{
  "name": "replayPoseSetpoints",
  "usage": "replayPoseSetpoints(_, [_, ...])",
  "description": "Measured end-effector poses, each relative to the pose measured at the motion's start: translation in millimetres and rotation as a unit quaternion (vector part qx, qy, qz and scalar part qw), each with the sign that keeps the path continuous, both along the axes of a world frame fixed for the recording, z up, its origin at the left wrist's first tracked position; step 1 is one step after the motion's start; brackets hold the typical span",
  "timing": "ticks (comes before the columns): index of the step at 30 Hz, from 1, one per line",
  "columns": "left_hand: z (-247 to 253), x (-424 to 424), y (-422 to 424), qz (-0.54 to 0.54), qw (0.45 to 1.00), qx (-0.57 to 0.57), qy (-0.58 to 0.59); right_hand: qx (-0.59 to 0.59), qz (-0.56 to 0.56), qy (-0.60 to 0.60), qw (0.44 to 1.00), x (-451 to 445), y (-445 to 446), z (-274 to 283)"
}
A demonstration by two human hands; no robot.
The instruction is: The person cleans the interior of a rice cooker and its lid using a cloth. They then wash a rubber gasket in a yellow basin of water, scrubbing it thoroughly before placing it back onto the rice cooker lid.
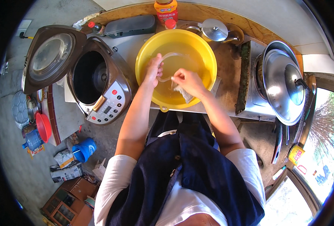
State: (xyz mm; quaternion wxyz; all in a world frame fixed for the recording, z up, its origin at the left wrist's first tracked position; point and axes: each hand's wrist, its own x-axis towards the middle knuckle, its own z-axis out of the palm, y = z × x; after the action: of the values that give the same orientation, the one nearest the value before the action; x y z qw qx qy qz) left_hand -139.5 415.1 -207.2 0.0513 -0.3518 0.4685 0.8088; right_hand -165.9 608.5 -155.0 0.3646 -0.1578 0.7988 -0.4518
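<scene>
A yellow plastic basin (210, 56) holding cloudy liquid stands on the counter before me. Over its left part, my left hand (154, 69) grips a clear ring-shaped piece (174, 53), perhaps a lid or seal; its far side is hard to make out against the liquid. My right hand (188, 82) is at the near right of the ring, fingers pinched on a greyish cloth or scrubber (186, 94) that hangs below them. To the left, a rice cooker (113, 96) stands with its lid (52, 59) raised and its inside dark.
A gas stove (251, 96) with a lidded metal pan (282, 84) is on the right. Behind the basin are a metal kettle (215, 29), a red-capped bottle (167, 12) and a dark lidded box (130, 26). A blue bucket (85, 149) lies on the floor at left.
</scene>
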Motion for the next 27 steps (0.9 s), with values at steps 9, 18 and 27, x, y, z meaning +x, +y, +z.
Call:
replayPoseSetpoints(9, [-8.6, 9.3, 0.7, -0.026, 0.987, -0.161, -0.004, 0.169, 0.104, 0.132, 0.971, -1.2, 10.4, -15.5])
replayPoseSetpoints(18, [43.9, 14.7, 15.1, -0.053, 0.982, -0.180, 0.016, -0.090, -0.055, 0.331, 0.938, -6.9, 2.5, 29.3])
replayPoseSetpoints(27, [65.5, 31.6, 9.9, -0.234, 0.912, -0.303, 0.148, -0.099, 0.111, 0.073, 0.986, -22.4, -5.6, 26.2])
